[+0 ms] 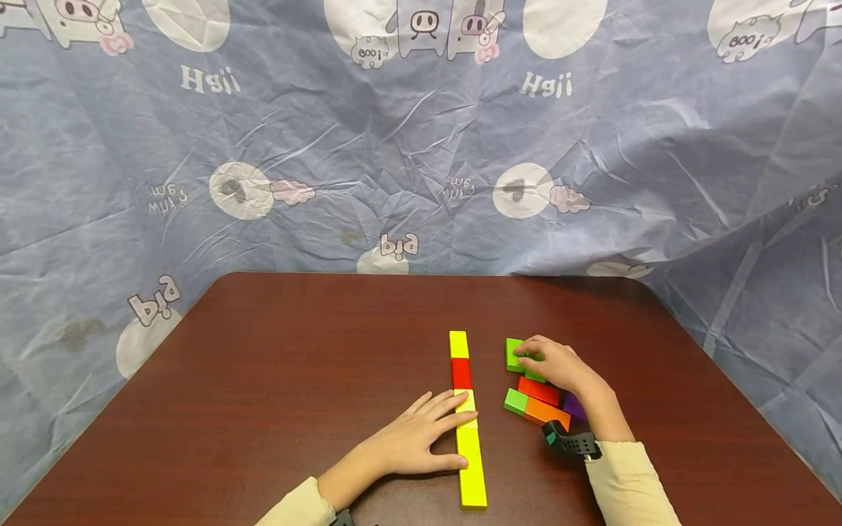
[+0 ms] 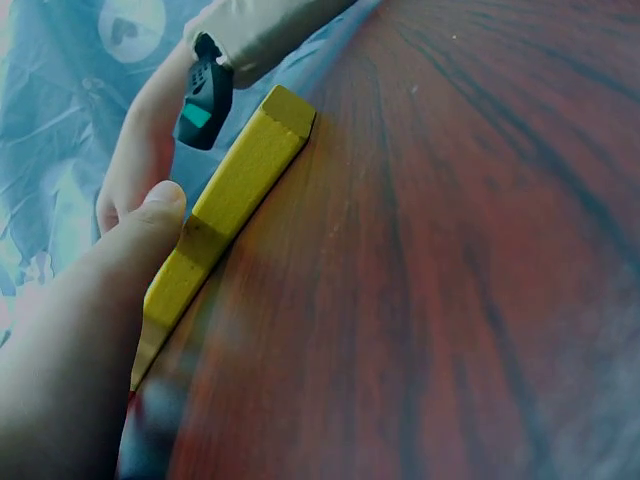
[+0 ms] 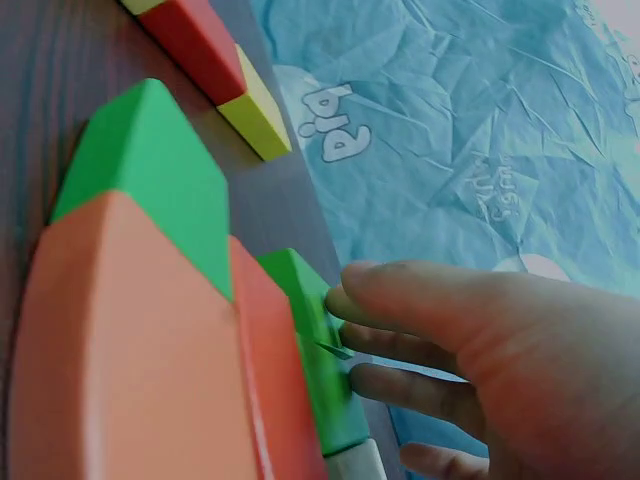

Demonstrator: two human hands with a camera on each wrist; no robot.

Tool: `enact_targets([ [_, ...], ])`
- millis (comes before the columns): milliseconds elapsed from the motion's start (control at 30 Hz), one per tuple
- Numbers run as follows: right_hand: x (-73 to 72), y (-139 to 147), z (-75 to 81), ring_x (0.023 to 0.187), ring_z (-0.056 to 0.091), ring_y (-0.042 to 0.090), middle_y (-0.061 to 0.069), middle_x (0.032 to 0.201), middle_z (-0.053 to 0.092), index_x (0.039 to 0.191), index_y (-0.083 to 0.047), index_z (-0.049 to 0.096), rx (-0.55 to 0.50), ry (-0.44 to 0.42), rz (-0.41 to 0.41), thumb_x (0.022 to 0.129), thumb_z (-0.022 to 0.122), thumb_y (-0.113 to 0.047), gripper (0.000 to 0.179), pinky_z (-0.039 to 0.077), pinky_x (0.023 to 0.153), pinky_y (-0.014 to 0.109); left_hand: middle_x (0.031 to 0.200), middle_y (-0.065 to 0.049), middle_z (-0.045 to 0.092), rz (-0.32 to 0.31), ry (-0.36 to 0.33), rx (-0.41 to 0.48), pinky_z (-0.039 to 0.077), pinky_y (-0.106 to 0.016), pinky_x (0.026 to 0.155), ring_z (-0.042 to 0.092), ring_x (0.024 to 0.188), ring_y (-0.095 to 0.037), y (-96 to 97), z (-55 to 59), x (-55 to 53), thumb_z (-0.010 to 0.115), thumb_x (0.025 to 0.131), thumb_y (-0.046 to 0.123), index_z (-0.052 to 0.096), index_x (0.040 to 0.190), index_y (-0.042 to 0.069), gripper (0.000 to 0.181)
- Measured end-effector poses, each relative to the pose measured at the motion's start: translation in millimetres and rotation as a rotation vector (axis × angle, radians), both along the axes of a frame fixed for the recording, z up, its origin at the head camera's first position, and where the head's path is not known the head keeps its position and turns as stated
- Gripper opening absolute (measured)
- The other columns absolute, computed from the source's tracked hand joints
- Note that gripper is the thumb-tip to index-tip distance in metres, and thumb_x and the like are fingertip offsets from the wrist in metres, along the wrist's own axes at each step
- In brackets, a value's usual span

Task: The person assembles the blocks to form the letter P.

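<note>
A straight line of yellow blocks [image 1: 470,467] with one red block [image 1: 462,373] lies end to end on the table. My left hand [image 1: 417,438] rests across the yellow part with its fingers spread. The thumb [image 2: 165,200] lies against a yellow block's side in the left wrist view. At the right, my right hand [image 1: 555,363] reaches over the green blocks [image 1: 514,356]. In the right wrist view its fairly straight fingers [image 3: 410,385] are at the green blocks' [image 3: 335,400] edge; whether they press on them is unclear. The hand partly hides these blocks in the head view.
Nearer than the green blocks lie a red block [image 1: 539,390], an orange block [image 1: 547,414] with a small green block [image 1: 516,401] at its end, and a partly hidden purple block [image 1: 574,406]. A patterned cloth [image 1: 368,146] hangs behind the brown table [image 1: 263,380].
</note>
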State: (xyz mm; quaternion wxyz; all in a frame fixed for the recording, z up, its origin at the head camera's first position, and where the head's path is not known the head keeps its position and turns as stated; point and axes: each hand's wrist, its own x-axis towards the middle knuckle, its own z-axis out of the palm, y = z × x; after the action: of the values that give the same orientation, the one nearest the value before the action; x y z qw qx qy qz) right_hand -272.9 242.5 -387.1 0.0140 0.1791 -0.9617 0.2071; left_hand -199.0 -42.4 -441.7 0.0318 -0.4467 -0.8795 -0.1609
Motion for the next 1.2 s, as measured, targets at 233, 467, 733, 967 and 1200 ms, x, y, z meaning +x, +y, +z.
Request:
enact_targets([
  [233, 0.1, -18, -4.1, 0.114, 0.051, 0.035, 0.013, 0.121, 0.057, 0.115, -0.008, 0.063, 0.095, 0.026, -0.005, 0.088, 0.057, -0.02, 0.029, 0.031, 0.091, 0.058, 0.151, 0.007, 0.021, 0.002, -0.013, -0.009, 0.02, -0.046, 0.112, 0.02, 0.139, -0.014, -0.2, 0.0, -0.3, 0.033, 0.086, 0.066, 0.026, 0.142, 0.034, 0.065],
  [467, 0.1, -44, -8.4, 0.119, 0.048, 0.034, 0.014, 0.127, 0.054, 0.122, -0.007, 0.058, 0.179, 0.063, -0.029, 0.09, 0.052, -0.017, 0.033, 0.031, 0.094, 0.057, 0.15, 0.007, 0.022, 0.002, -0.013, -0.005, 0.02, -0.046, 0.112, 0.021, 0.139, -0.012, 0.3, -1.2, -1.8, 0.032, 0.086, 0.066, 0.026, 0.142, 0.034, 0.064],
  [733, -22.2, -55, -7.6, 0.123, 0.044, 0.036, 0.019, 0.132, 0.049, 0.126, -0.001, 0.053, 0.137, 0.017, -0.059, 0.092, 0.044, -0.01, 0.036, 0.031, 0.1, 0.056, 0.15, 0.007, 0.023, 0.001, 0.022, -0.009, 0.023, -0.046, 0.111, 0.024, 0.137, -0.01, 0.7, 0.2, -2.6, 0.033, 0.087, 0.066, 0.028, 0.142, 0.033, 0.064],
  [967, -49.1, -63, -11.8, 0.129, 0.035, 0.039, 0.024, 0.139, 0.038, 0.131, 0.006, 0.043, 0.055, -0.061, -0.008, 0.093, 0.039, -0.007, 0.04, 0.029, 0.107, 0.05, 0.15, 0.006, 0.023, 0.0, 0.037, -0.01, 0.023, -0.046, 0.11, 0.025, 0.137, -0.009, 1.4, 0.8, -2.0, 0.035, 0.086, 0.065, 0.029, 0.141, 0.033, 0.064],
  [1200, -60.3, -79, -18.6, 0.132, 0.031, 0.038, 0.022, 0.143, 0.033, 0.134, 0.006, 0.039, -0.013, -0.062, 0.026, 0.095, 0.036, -0.007, 0.041, 0.027, 0.108, 0.05, 0.15, 0.006, 0.023, 0.0, 0.026, -0.011, 0.023, -0.047, 0.11, 0.025, 0.137, -0.01, 1.0, 0.1, -1.4, 0.034, 0.087, 0.065, 0.027, 0.142, 0.034, 0.064],
])
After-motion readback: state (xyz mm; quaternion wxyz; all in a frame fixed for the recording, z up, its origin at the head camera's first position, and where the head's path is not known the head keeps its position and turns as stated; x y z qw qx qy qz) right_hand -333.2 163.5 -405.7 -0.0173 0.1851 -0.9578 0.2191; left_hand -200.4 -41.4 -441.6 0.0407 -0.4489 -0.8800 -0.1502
